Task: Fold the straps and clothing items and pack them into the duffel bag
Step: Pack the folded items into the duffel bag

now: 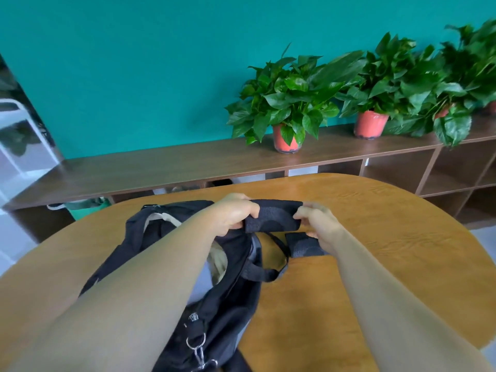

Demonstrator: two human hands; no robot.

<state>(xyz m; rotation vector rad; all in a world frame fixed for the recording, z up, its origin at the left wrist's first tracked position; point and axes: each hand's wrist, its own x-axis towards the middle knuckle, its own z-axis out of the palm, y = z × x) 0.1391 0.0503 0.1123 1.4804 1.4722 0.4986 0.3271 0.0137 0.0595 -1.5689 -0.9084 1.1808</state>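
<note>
A black duffel bag lies open on the wooden table, with beige and grey cloth showing inside. Above its far end I hold a black padded strap stretched between both hands. My left hand grips the strap's left end. My right hand pinches its right end, and a second fold of the strap hangs just below that hand. A thin black bag handle loops onto the table to the right of the bag. Metal rings hang at the bag's near end.
A long low wooden shelf runs along the teal wall behind the table. Potted green plants in red pots stand on it at the right. A green bag sits under the shelf at the left.
</note>
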